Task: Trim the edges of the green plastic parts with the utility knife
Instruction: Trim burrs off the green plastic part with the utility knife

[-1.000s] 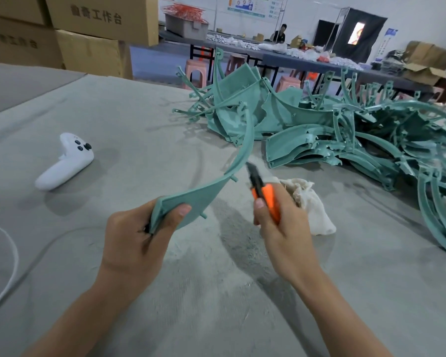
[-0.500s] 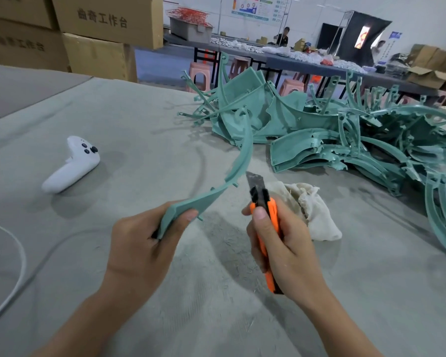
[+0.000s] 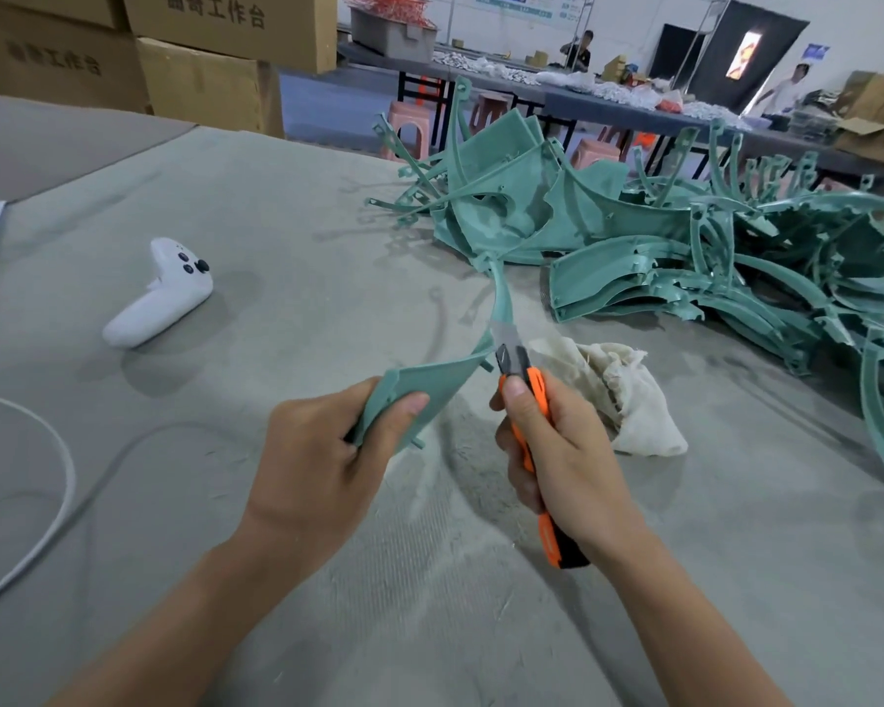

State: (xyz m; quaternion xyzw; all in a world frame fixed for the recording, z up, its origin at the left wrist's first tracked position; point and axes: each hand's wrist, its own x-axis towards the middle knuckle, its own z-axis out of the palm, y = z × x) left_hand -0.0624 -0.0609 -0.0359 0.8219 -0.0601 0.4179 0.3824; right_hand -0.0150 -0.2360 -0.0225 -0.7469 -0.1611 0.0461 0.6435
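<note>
My left hand (image 3: 317, 461) grips the wide near end of a curved green plastic part (image 3: 430, 385), which arcs up and away over the table. My right hand (image 3: 562, 451) holds an orange and black utility knife (image 3: 524, 395) with the thumb on top. Its extended blade touches the right edge of the part, about halfway along the curve. A big heap of the same green parts (image 3: 685, 257) lies at the back right.
A white game controller (image 3: 159, 293) lies on the grey felt table (image 3: 276, 247) to the left, and a white cable (image 3: 47, 502) loops at the left edge. A crumpled cloth bag (image 3: 618, 390) sits right of the knife. Cardboard boxes (image 3: 200, 58) stand behind; people work at far tables.
The knife blade has moved up and left until it meets the part's edge. My left hand has turned the part slightly, keeping the same grip.
</note>
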